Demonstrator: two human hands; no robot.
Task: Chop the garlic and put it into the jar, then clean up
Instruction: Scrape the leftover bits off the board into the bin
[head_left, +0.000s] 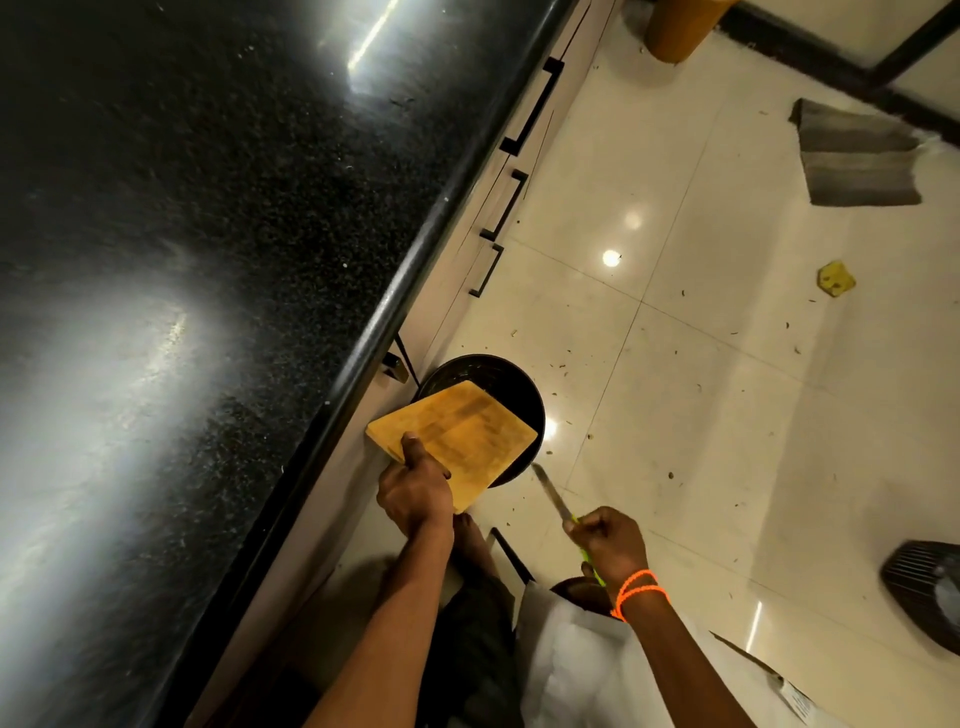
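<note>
Square wooden chopping board (457, 434), held tilted over the round black waste bin (511, 384) that stands on the floor against the cabinet base. The left hand (414, 491) grips the board's near corner, thumb on top. The right hand (613, 540), just right of the bin, has its fingers closed around a green-handled knife (553, 496) whose blade points toward the bin. Black speckled stone countertop (208, 260) lies left of the bin; glossy cream floor tiles (701, 364) with scattered scraps lie to its right.

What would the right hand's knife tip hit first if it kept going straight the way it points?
Probably the wooden cutting board that the left hand holds over the black bin. The right hand aims the knife at its near edge; depth is unclear.
</note>
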